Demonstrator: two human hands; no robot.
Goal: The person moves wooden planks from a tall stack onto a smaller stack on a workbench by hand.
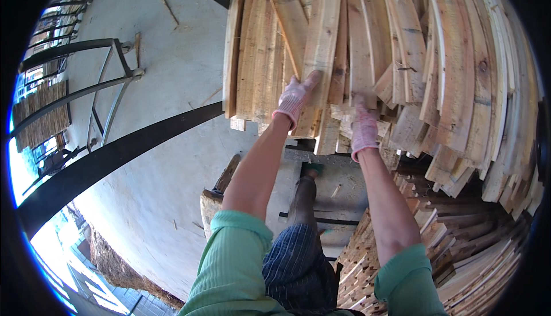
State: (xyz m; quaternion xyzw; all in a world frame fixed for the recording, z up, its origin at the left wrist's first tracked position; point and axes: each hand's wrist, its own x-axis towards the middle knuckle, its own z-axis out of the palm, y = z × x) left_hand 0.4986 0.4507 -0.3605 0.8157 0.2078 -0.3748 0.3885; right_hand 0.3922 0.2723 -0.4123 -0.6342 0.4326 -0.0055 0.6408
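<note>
Both my hands wear pale pink-and-white knitted work gloves and reach to the near ends of a pile of rough wooden planks. My left hand (297, 97) is at the left edge of a light plank (322, 26), with the thumb lying on its top face and the other fingers partly hidden beside it. Beside that, a slanted plank (287, 20) ends close to my left fingertips. My right hand (364, 124) is at the end of another plank (360, 46); its fingers are smeared by motion, so their grip does not show.
More planks (459, 69) are heaped to the right, their ends uneven. Below them lie stacked wood strips (367, 258). A dark metal bar (120, 149) crosses at the left, near a metal frame (109, 81). A log-like timber piece (211, 207) stands by my left forearm, above the concrete floor (155, 207).
</note>
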